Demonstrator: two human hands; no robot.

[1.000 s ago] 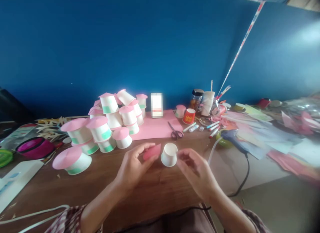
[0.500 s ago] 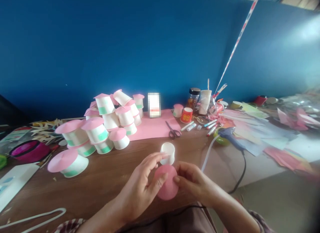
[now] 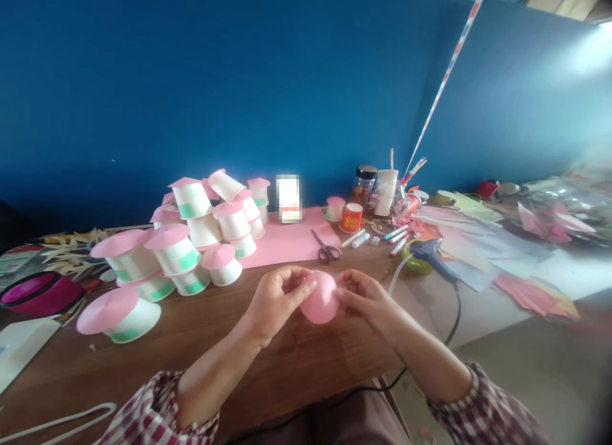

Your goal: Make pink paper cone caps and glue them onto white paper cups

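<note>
Both hands meet above the brown table [image 3: 248,362] and hold a round pink paper cone [image 3: 319,298] between them. My left hand [image 3: 275,298] pinches its left edge with curled fingers. My right hand [image 3: 364,295] pinches its right edge. The small white paper cup seen earlier is hidden behind the pink cone. To the left stands a pile of white paper cups topped with pink cones [image 3: 201,231].
Scissors [image 3: 325,249] lie on a pink paper sheet [image 3: 291,240]. A blue glue gun [image 3: 430,255] with a black cord, markers [image 3: 394,236], a red cup [image 3: 351,218], a jar [image 3: 363,183] and scattered papers [image 3: 482,241] fill the right side. A magenta bowl [image 3: 36,292] sits left.
The pink cone went from my left hand alone to both hands, and now covers the white cup, which is out of sight. The view has shifted slightly.
</note>
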